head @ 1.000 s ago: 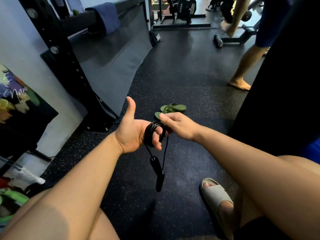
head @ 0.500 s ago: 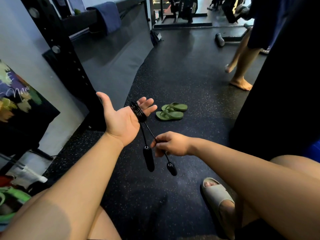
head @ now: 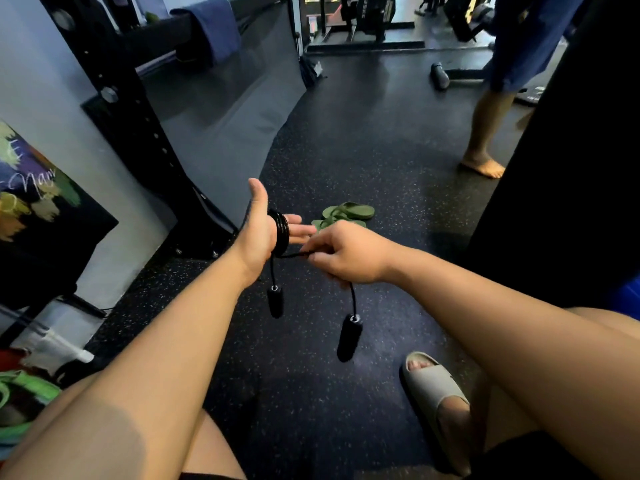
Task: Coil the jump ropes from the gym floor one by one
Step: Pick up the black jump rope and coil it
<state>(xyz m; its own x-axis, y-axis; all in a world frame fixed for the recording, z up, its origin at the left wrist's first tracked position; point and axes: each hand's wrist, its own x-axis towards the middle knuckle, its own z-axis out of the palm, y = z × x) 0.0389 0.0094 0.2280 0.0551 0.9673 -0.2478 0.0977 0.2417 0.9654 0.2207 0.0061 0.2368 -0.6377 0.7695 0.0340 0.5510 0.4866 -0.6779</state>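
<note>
A black jump rope (head: 282,232) is wound in several loops around the fingers of my left hand (head: 265,230), which is held flat with the thumb up and the fingers straight. One black handle (head: 275,302) hangs on its cord under that hand. My right hand (head: 343,254) pinches the free cord just right of the coil, and the cord runs taut between them. The second handle (head: 349,338) dangles below my right hand. Both hands are held above the dark floor.
A pair of green flip-flops (head: 348,213) lies on the speckled rubber floor (head: 363,140) just beyond my hands. My foot in a grey slide (head: 438,393) rests at lower right. Another person's bare legs (head: 483,133) stand at the far right. A black rack upright (head: 138,126) rises on the left.
My right hand rose from below the coil and moved close to my left fingers, drawing the cord taut across the coil. My left hand turned thumb-up. The handles now swing lower.
</note>
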